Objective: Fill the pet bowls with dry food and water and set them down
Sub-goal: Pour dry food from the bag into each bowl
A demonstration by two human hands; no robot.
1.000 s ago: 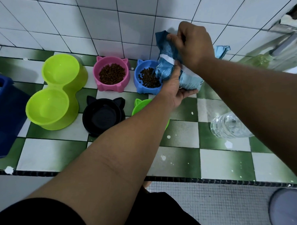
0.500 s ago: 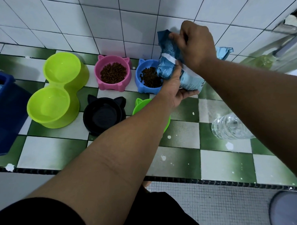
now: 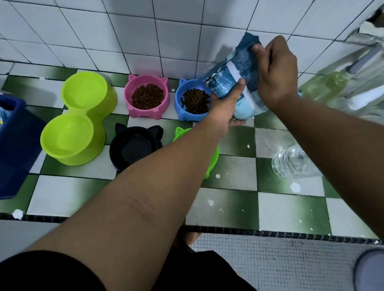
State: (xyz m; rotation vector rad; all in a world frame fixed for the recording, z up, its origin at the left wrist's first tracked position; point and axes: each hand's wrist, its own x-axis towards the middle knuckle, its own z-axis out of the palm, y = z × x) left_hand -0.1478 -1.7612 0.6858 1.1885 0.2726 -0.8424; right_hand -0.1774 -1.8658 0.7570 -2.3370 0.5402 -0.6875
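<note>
A blue food bag (image 3: 237, 75) is held just right of the blue cat-ear bowl (image 3: 183, 111), which has kibble in it. My left hand (image 3: 226, 107) grips the bag's lower part and my right hand (image 3: 274, 72) pinches its top. The pink cat-ear bowl (image 3: 146, 110) next to it also holds kibble. In front stand a black cat-ear bowl (image 3: 132, 146), seemingly without food, and a green cat-ear bowl (image 3: 212, 157), mostly hidden under my left forearm. A lime double bowl (image 3: 79, 117) sits at the left, holding no kibble.
A clear water bottle (image 3: 292, 162) lies on the green-and-white tiled ledge (image 3: 228, 203) at the right. A dark blue bin (image 3: 8, 143) stands at the left edge. The tiled wall rises right behind the bowls. A pale green spray bottle (image 3: 332, 82) is at the far right.
The food bag has been tipped more upright and moved slightly right, away from over the blue bowl. Both hands keep hold of it.
</note>
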